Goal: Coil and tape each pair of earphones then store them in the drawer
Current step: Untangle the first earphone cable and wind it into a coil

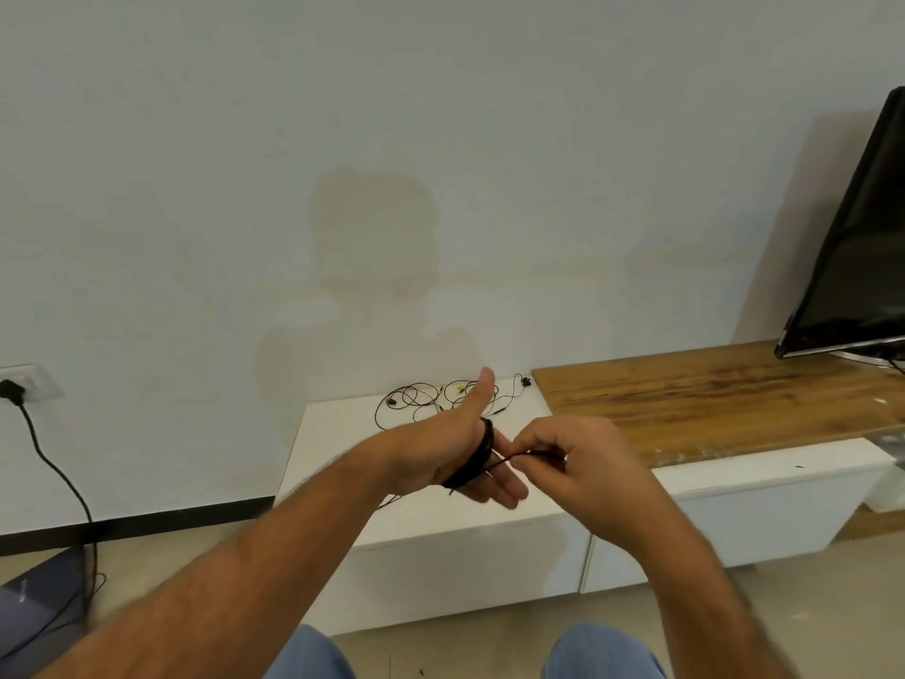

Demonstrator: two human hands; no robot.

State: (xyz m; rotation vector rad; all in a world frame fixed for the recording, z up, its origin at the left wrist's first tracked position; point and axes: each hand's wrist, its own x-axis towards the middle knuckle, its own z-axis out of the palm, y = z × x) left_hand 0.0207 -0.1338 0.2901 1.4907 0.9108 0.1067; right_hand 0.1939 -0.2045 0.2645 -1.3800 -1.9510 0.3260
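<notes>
1. Above the near edge of the white table [343, 433], both hands meet at centre frame.
2. Left hand [440, 448]: fingers straight and pointing right, thumb raised; a black earphone cord [477, 458] is coiled in several turns around the fingers.
3. Right hand [573, 463]: fingers curled, pinching the free end of the same cord, which runs taut across to the coil.
4. Far on the table, against the wall, lies a loose tangle of earphones [440, 396], with one earbud [525, 382] trailing off to the right.
5. Right of the table: a wooden top [710, 399] carrying a dark screen [862, 247].
6. Far left: a wall socket [29, 382] with a black plug and cable hanging to the floor.
</notes>
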